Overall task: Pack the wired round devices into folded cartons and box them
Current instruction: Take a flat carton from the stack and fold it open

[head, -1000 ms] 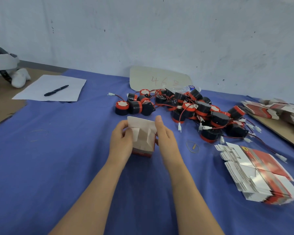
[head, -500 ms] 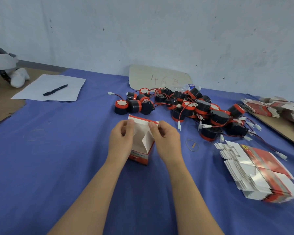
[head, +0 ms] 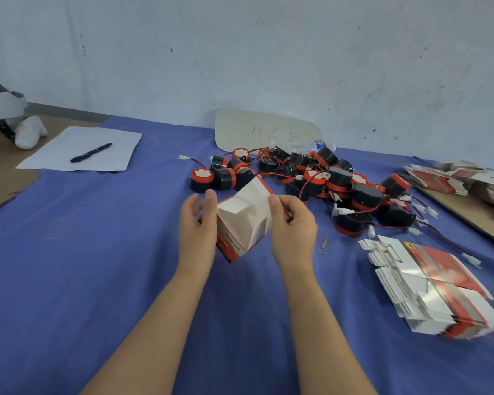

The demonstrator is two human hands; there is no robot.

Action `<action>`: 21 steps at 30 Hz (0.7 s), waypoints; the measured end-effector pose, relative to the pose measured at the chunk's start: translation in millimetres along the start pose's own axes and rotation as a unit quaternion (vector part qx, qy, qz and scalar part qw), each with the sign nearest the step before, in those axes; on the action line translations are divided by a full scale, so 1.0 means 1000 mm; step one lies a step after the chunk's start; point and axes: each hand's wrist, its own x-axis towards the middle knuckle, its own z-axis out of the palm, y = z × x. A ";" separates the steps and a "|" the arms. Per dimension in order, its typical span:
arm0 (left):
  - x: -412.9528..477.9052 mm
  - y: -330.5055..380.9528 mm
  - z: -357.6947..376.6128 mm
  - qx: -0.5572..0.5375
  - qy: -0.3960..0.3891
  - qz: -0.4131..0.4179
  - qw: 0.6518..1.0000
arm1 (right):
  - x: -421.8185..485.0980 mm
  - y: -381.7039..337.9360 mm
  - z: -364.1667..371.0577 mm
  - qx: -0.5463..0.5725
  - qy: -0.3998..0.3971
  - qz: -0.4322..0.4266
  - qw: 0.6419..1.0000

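Holding one red-and-white carton [head: 244, 223] between both grips over the blue-covered bench [head: 97, 280], about midway between its left and right edges. The carton is tilted onto a lower corner, white flaps toward me; I cannot tell whether that corner touches the cloth.

Left grip [head: 197, 232]: clamped on the carton's left side, thumb at the upper corner.
Right grip [head: 293, 232]: pinching the edge of the right flap, other fingers curled.

Pile of wired round devices [head: 325, 183], black with red bands, thin leads and white plugs, lies just beyond the carton toward the far edge and spreads right.

Stack of flat cartons [head: 428, 289] lies near the right edge, well apart from my grips. Rubber band [head: 324, 245] lies on the cloth just right of the right grip.

Far left corner: sheet of paper [head: 54, 149] with a black pen [head: 91, 152] on it. Cardboard sign [head: 268, 132] marked "46" stands at the far edge, by the wall.
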 end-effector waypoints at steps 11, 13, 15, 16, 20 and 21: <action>-0.005 0.008 -0.002 -0.241 -0.227 -0.098 0.938 | -0.005 0.003 0.009 0.166 -0.170 0.271 0.933; -0.005 0.006 -0.001 -0.227 -0.237 -0.103 0.939 | -0.007 0.006 0.011 0.084 -0.219 0.260 0.936; -0.005 0.005 -0.001 -0.215 -0.218 -0.114 0.945 | -0.005 0.008 0.010 0.015 -0.229 0.240 0.943; -0.005 0.005 0.000 -0.216 -0.199 -0.114 0.949 | -0.004 0.009 0.010 -0.016 -0.205 0.219 0.954; -0.005 0.004 0.005 -0.233 -0.161 -0.060 0.957 | -0.004 0.008 0.016 -0.004 -0.070 0.167 0.983; -0.005 0.004 0.006 -0.234 -0.165 -0.057 0.957 | -0.005 0.006 0.017 0.037 -0.089 0.189 0.977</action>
